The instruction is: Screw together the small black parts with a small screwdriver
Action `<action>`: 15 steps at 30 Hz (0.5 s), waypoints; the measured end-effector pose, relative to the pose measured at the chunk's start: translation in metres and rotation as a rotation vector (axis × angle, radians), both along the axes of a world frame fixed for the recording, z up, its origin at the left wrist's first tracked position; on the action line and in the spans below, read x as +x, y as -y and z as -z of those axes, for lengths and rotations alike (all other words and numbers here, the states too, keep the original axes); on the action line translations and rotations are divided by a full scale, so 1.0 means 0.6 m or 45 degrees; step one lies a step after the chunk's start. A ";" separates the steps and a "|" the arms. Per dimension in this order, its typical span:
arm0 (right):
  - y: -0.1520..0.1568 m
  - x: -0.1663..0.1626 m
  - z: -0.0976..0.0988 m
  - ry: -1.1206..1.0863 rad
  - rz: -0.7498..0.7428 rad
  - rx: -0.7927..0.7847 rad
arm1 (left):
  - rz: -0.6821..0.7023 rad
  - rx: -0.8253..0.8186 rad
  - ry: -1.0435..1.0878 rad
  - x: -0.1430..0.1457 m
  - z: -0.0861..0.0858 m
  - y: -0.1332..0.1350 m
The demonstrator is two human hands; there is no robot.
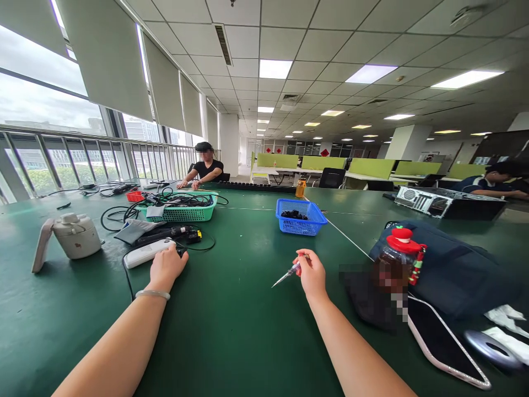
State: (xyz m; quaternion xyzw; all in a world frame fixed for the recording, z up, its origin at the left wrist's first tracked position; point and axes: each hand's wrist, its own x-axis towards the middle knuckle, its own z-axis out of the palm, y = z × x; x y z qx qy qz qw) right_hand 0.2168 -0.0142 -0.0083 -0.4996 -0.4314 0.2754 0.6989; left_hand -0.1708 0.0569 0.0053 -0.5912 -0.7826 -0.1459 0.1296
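My right hand (311, 273) is closed around the handle of a slim screwdriver (285, 275). Its metal shaft points down and left, above the green table (243, 331). On the left, my left hand (168, 266), with a bracelet at the wrist, is closed on a small black object (181, 252), mostly hidden by the fingers. Right beside that hand lies a white power strip (144, 253) with a black cord. Black cable gear with a yellow-tipped end (194, 236) lies just beyond it. A blue basket (301, 226) holding small black parts stands past my right hand.
A green basket (202, 214) overflows with black cables. A white jug (77, 237) stands at left. On the right are a red-capped bottle (400, 248), a dark bag (454, 264), a phone (446, 336) and a computer case (450, 203). A person (206, 171) sits at the far side.
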 end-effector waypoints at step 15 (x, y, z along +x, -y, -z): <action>0.007 -0.015 0.000 0.009 -0.050 -0.002 | 0.015 -0.044 -0.026 0.005 -0.001 -0.007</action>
